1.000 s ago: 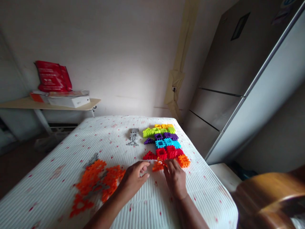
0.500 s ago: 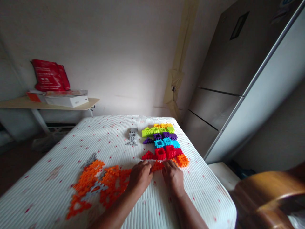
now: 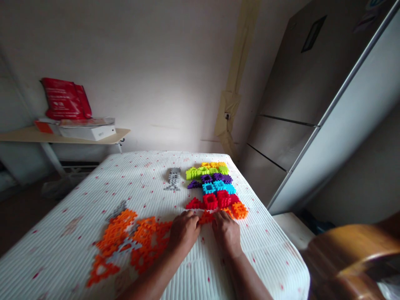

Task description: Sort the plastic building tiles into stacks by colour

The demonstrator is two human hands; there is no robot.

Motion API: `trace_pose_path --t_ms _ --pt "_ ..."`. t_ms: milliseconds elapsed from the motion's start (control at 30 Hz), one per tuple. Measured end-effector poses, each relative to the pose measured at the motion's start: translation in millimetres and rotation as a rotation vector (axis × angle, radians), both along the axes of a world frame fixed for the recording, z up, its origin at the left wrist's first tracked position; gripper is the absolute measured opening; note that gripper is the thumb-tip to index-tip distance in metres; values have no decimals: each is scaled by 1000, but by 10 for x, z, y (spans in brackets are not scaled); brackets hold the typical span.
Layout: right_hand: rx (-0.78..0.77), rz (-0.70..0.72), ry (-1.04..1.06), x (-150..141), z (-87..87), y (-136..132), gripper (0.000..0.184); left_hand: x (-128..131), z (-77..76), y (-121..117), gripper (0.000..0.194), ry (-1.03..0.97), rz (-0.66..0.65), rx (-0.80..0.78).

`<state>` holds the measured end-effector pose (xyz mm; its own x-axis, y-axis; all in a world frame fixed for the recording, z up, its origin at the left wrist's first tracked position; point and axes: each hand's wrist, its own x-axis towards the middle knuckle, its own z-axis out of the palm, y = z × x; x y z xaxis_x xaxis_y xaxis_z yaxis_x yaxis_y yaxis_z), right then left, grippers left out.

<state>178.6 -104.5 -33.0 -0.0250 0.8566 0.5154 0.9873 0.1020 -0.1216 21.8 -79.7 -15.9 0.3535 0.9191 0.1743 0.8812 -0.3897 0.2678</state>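
Orange notched plastic piece (image 3: 206, 217)
Left hand (image 3: 185, 231) and right hand (image 3: 226, 232), mostly curled, at its left/right ends; can't tell if they're gripping tbh.

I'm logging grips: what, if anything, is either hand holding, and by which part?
Holding can't be confirmed: the left hand and right hand sit at opposite ends of an orange, toothed plastic piece; contacts are hidden.

This looks like a home: a refrigerator (image 3: 287, 100) and curved wooden furniture (image 3: 350, 246) stand right of the cloth-covered table (image 3: 146, 202). Colourful toy pieces (image 3: 210, 201) lie on that table, and a desk (image 3: 18, 135) stands beyond its left side.
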Motion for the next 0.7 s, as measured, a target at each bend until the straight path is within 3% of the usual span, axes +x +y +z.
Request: trace_pose_path --t_ms 267,467,567,700 --pt "69 43 -17 11 -12 2 17 -7 -30 -2 15 -14 -5 1" --pt "201 175 58 -35 31 -40 21 -46 27 -68 20 -32 -2 4" --pt "274 242 89 -49 48 -65 25 -232 99 -82 26 -46 9 4" --pt "328 307 127 -63 55 -86 26 -741 199 0 27 -78 109 -15"
